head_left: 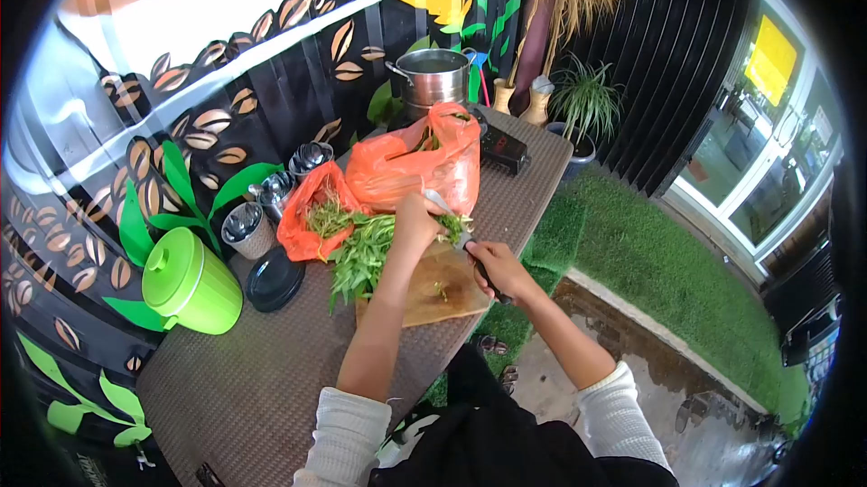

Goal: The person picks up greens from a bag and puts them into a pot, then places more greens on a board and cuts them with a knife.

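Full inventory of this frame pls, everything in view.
greens: one bunch, green, on the board
board: one, brown wood, table's right edge
knife: one, steel blade, at the greens
bags: two, orange, behind the board
bin: one, lime green, lidded, table's left
lid: one, black, beside the bin
pot: one, steel, far end
cups: several, metal, by the wall
table: one, brown
left hand: on the greens
right hand: grips the knife

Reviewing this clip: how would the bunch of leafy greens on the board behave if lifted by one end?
Probably floppy: the leafy greens are thin stems whose leaves spill past the edge of the cutting board. Likely light for their bulk. Being loose, stems may scatter unless pinched together, as the left hand does.
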A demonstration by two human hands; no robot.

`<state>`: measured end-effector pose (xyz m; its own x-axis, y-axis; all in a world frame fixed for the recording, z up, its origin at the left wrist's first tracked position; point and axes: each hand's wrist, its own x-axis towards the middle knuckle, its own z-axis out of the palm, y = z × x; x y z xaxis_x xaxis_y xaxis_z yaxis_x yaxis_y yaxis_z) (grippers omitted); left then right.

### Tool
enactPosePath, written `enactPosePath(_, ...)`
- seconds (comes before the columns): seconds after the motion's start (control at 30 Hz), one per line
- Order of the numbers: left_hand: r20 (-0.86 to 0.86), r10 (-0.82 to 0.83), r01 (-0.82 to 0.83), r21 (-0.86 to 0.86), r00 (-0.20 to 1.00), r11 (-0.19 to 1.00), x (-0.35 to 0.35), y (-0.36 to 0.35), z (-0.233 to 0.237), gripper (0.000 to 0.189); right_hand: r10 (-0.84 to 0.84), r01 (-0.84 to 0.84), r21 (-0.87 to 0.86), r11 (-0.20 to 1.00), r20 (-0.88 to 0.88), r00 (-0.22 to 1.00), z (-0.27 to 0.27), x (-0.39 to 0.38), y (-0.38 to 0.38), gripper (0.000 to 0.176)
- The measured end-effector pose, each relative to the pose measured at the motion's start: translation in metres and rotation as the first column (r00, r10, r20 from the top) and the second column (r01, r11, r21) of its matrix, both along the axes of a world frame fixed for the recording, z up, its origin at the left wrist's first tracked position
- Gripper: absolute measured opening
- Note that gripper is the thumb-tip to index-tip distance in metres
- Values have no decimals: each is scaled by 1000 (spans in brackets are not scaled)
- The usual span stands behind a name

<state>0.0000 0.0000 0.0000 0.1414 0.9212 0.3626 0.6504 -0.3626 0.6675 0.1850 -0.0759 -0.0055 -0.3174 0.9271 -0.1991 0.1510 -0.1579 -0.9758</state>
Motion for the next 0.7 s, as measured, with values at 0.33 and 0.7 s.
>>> enactPosePath(0.33, 106, -17, 7, 88, 994, 996, 16, 187, 142, 30, 108, -110, -10, 994, -105, 989, 149, 29, 203, 30)
enactPosePath(0.7, 195, -3, -11, 68, 981, 998, 15, 459, 142, 43, 65, -201, 479, 854, 286, 956, 153, 28, 527, 33)
